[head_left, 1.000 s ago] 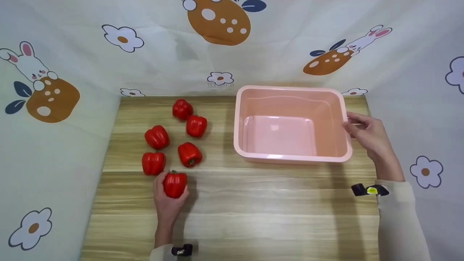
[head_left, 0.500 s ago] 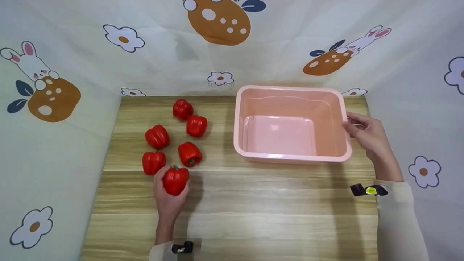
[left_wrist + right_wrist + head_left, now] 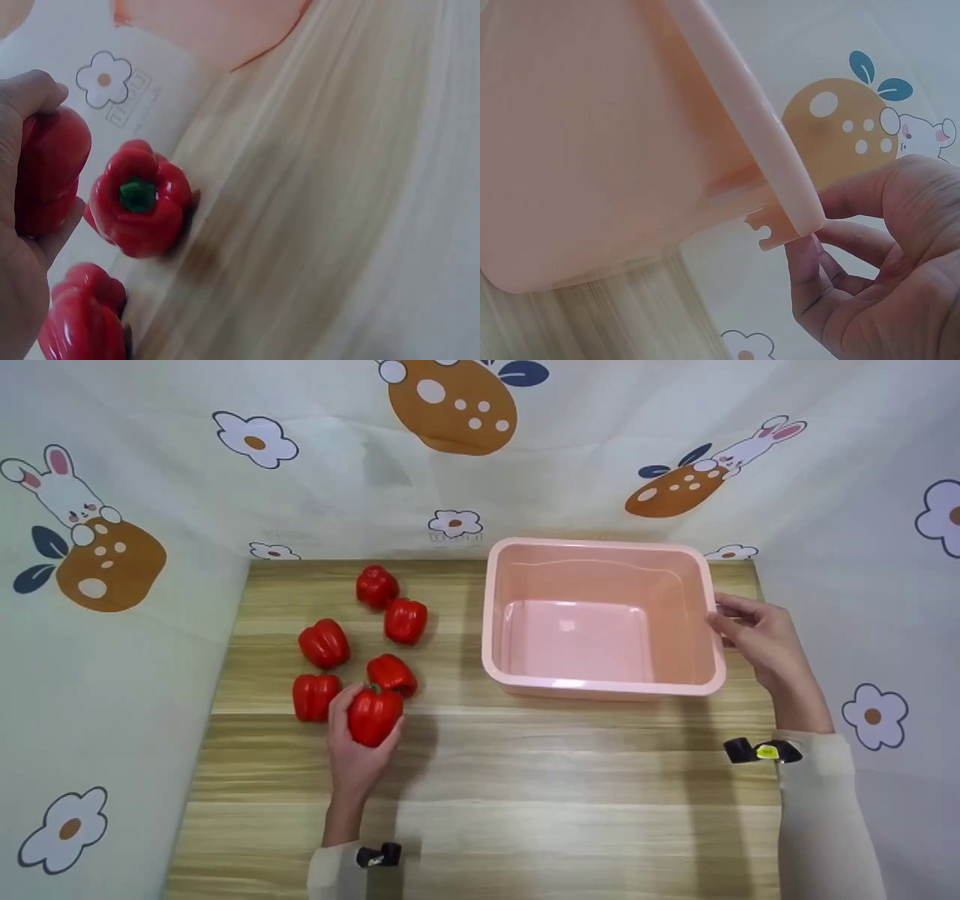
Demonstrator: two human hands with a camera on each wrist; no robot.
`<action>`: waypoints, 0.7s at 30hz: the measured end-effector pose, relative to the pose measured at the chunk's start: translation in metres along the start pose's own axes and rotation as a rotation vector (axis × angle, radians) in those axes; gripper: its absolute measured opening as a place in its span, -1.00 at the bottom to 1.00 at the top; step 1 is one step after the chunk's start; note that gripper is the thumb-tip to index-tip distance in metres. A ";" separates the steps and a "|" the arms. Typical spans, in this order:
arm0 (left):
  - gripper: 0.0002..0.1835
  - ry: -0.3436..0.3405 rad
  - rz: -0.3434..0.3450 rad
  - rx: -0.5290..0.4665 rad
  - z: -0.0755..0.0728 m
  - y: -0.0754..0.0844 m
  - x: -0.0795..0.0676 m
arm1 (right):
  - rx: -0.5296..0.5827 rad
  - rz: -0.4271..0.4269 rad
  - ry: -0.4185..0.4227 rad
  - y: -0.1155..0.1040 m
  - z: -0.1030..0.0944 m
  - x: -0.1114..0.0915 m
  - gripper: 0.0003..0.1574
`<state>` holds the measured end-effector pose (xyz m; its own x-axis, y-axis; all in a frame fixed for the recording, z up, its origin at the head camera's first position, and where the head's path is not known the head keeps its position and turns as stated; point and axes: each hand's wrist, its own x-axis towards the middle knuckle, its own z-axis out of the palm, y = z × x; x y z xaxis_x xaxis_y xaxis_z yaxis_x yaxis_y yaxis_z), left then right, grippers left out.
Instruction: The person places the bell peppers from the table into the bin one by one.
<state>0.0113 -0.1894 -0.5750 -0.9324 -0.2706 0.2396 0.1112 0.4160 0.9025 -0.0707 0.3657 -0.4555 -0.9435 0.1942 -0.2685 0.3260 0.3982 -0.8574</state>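
In the head view my left hand (image 3: 354, 769) grips a red bell pepper (image 3: 375, 716), its green stem pointing away from me. The held pepper (image 3: 54, 169) also shows at the left edge of the left wrist view, wrapped by fingers and thumb. Its shadow falls on the wood to the right. Just beyond it, partly covered, lies another bell pepper (image 3: 392, 673). My right hand (image 3: 769, 649) pinches the right rim of a pink plastic basin (image 3: 600, 688). In the right wrist view, thumb and fingers meet at the rim (image 3: 799, 202). The basin's floor is bare.
Several more red peppers lie on the left of the wooden table (image 3: 525, 810): one (image 3: 316, 697) beside my left hand, one (image 3: 324, 643) behind it, two (image 3: 406, 621) farther back. A printed cloth (image 3: 337, 495) walls the table at the back and both sides.
My left hand has lifted the bell pepper and carried it slightly forward and to the right, now overlapping the pepper behind. The right hand and basin have stayed in place.
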 end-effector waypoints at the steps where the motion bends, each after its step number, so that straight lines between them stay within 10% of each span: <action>1: -0.13 -0.010 0.009 0.007 0.001 0.002 0.002 | -0.003 0.006 -0.003 0.000 0.000 0.000 -0.31; 21: -0.18 -0.116 0.176 -0.027 0.011 0.039 0.045 | -0.053 -0.006 -0.037 -0.012 -0.005 0.000 -0.31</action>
<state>-0.0296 -0.1755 -0.5326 -0.9310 -0.0931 0.3530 0.2836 0.4244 0.8599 -0.0741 0.3651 -0.4430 -0.9468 0.1591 -0.2799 0.3219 0.4464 -0.8349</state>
